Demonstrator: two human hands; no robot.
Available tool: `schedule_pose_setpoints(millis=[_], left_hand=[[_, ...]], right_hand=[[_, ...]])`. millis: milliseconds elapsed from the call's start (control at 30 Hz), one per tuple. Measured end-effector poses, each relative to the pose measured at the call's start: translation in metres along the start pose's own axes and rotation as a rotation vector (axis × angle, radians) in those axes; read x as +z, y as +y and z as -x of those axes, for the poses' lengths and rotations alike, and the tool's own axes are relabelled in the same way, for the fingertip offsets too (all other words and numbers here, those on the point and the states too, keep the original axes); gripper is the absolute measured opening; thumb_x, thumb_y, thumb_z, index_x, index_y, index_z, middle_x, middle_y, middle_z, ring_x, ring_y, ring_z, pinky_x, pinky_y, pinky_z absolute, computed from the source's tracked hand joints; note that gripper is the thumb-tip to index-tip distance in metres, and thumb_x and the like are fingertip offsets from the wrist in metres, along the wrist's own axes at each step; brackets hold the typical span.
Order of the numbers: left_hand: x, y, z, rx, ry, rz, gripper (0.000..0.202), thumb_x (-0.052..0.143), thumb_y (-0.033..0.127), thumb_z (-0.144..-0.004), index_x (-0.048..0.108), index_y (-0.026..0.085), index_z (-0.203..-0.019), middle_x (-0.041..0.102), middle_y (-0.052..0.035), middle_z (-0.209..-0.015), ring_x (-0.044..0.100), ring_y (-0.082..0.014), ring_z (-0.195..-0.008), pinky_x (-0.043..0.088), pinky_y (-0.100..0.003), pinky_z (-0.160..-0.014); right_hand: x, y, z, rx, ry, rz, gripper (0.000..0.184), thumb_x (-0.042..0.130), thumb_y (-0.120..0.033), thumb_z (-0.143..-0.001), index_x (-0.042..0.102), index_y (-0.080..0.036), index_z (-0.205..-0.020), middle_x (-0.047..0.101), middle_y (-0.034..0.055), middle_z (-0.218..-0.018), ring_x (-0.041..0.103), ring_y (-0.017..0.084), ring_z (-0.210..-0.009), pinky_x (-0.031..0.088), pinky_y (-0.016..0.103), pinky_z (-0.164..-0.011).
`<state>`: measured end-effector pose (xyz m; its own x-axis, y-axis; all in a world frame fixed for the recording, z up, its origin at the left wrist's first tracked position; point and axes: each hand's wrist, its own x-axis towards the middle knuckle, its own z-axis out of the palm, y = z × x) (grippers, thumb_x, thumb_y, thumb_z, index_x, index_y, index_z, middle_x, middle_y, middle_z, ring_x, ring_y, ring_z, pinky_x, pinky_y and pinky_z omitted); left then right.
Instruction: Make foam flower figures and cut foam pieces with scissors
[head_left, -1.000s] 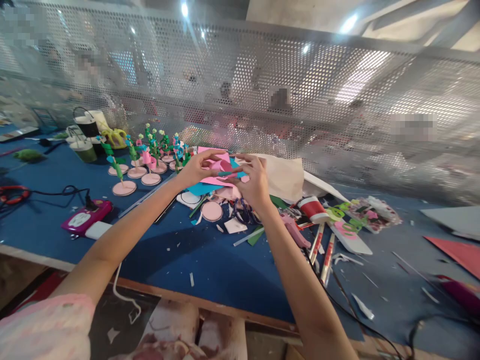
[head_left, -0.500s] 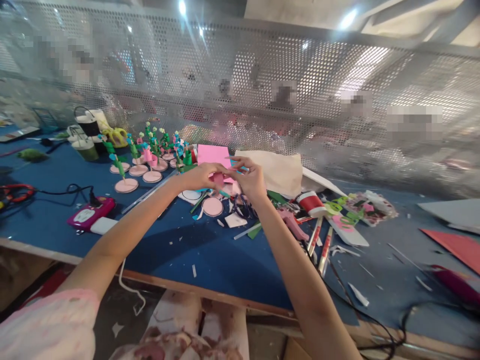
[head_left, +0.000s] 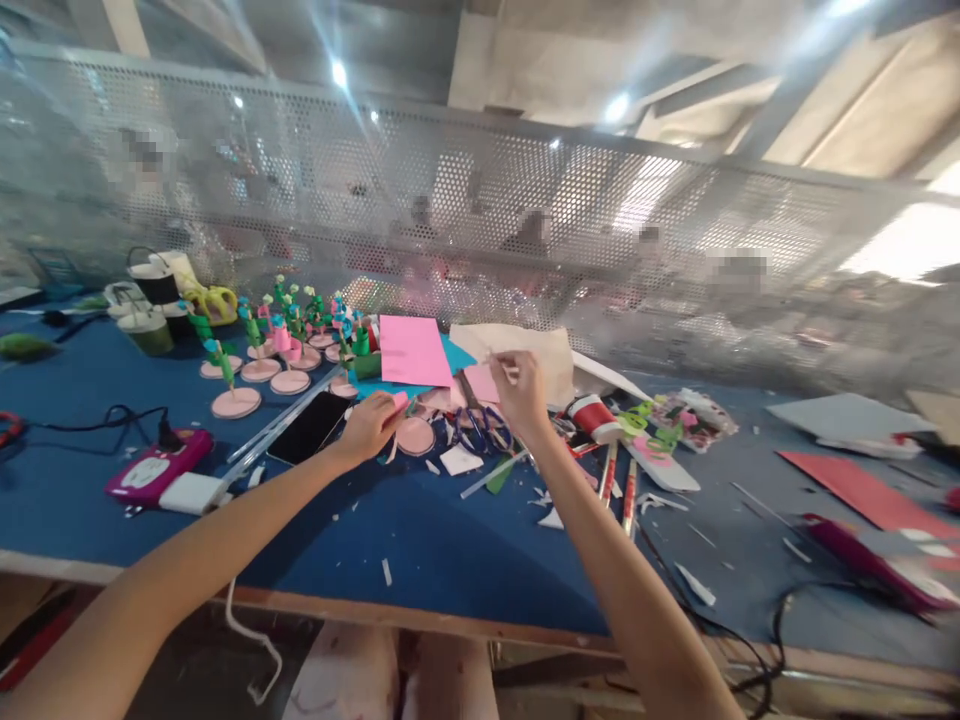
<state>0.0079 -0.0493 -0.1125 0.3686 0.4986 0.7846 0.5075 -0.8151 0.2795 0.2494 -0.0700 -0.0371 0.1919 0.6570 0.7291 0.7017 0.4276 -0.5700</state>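
Note:
My left hand [head_left: 367,430] is closed around a small pink paper piece [head_left: 400,400], low over the blue table beside a round pale-pink disc [head_left: 415,436]. To the right, my right hand [head_left: 523,392] is raised with its fingertips pinched together; whatever may be between them is too small to make out. Between the hands lie scissors [head_left: 471,392] with dark handles, among paper scraps. Behind them a pink paper sheet [head_left: 412,350] rests on blue paper [head_left: 456,354]. Brown paper [head_left: 551,355] lies behind my right hand.
Several small craft flowers on pink discs [head_left: 235,402] stand at the left, near a black phone [head_left: 309,428] and a magenta power bank [head_left: 161,470]. A red ribbon spool [head_left: 595,418] lies right of centre. A perforated metal screen [head_left: 480,210] runs along the back.
My hands were together in front of the pink sheet and are now apart. The left has dropped left with the pink piece, uncovering the phone. The view has tilted upward.

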Motion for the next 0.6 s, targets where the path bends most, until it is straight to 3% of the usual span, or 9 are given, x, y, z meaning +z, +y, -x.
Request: schedule_pose_setpoints(millis=[67, 133, 200, 300, 400, 600], left_hand=[[0.004, 0.000, 0.004, 0.113, -0.015, -0.058, 0.029, 0.043, 0.034, -0.094, 0.067, 0.018, -0.095, 0.069, -0.0097, -0.085, 0.063, -0.0208, -0.084, 0.052, -0.034, -0.075], [0.008, -0.001, 0.006, 0.189, -0.028, -0.124, 0.027, 0.043, 0.029, -0.094, 0.067, 0.018, -0.101, 0.070, -0.0105, -0.085, 0.064, -0.0214, -0.082, 0.054, -0.035, -0.073], [0.010, -0.001, 0.008, 0.238, -0.018, -0.193, 0.027, 0.043, 0.025, -0.093, 0.066, 0.016, -0.102, 0.068, -0.0103, -0.080, 0.063, -0.0212, -0.077, 0.053, -0.034, -0.069], [0.012, -0.001, 0.011, 0.316, 0.001, -0.281, 0.025, 0.043, 0.021, -0.093, 0.066, 0.013, -0.099, 0.065, -0.0090, -0.075, 0.060, -0.0197, -0.074, 0.052, -0.031, -0.065], [0.013, 0.001, 0.011, 0.379, -0.019, -0.361, 0.026, 0.042, 0.021, -0.094, 0.066, 0.013, -0.096, 0.063, -0.0084, -0.079, 0.058, -0.0182, -0.078, 0.052, -0.029, -0.066], [0.012, 0.005, 0.011, 0.445, -0.082, -0.529, 0.033, 0.043, 0.016, -0.093, 0.062, 0.024, -0.119, 0.062, -0.0079, -0.089, 0.057, -0.0187, -0.085, 0.052, -0.028, -0.071]], right_hand=[[-0.008, 0.016, 0.016, -0.004, -0.039, 0.252, 0.022, 0.053, -0.036, -0.082, 0.063, -0.016, -0.081, 0.063, 0.0143, -0.087, 0.058, 0.029, -0.092, 0.044, 0.049, -0.089], [-0.018, 0.031, 0.034, 0.062, -0.074, 0.526, 0.021, 0.061, -0.030, -0.075, 0.064, -0.013, -0.087, 0.063, 0.0206, -0.093, 0.057, 0.035, -0.097, 0.044, 0.054, -0.086], [-0.030, 0.044, 0.050, 0.210, -0.094, 0.776, 0.034, 0.067, -0.026, -0.069, 0.064, -0.007, -0.097, 0.060, 0.0297, -0.100, 0.055, 0.043, -0.102, 0.045, 0.056, -0.077], [-0.050, 0.060, 0.064, 0.433, -0.317, 1.014, 0.054, 0.069, -0.023, -0.065, 0.060, -0.001, -0.113, 0.058, 0.0330, -0.109, 0.054, 0.047, -0.106, 0.046, 0.054, -0.075], [-0.063, 0.065, 0.069, 0.552, -0.466, 1.115, 0.058, 0.069, -0.028, -0.067, 0.059, -0.002, -0.118, 0.058, 0.0312, -0.115, 0.056, 0.044, -0.108, 0.046, 0.048, -0.079], [-0.069, 0.051, 0.074, 0.502, -0.428, 1.102, 0.045, 0.052, -0.027, -0.084, 0.057, 0.005, -0.115, 0.056, 0.0345, -0.112, 0.064, 0.039, -0.098, 0.049, 0.044, -0.077]])
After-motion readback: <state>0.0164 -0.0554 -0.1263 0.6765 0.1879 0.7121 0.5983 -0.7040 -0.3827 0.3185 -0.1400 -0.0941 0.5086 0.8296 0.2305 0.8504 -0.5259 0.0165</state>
